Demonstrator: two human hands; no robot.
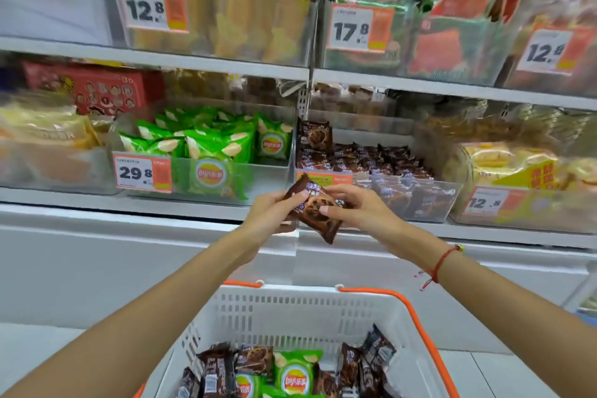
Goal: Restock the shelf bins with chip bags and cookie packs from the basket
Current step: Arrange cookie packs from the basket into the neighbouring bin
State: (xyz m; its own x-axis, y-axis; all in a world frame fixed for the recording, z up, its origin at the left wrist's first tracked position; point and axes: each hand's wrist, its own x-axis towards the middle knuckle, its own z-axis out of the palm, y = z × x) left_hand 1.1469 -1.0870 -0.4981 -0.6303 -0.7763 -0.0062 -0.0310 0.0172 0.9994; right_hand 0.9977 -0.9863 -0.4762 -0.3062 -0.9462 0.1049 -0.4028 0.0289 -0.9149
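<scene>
Fingers (298, 195) of the left hand (274, 213) and right hand (355, 207) are clamped on one brown cookie pack (318, 208), at frame centre before the cookie bin (420, 197). Best lift it over the clear front wall and lay it flat. The basket (290, 307) below holds more.
</scene>
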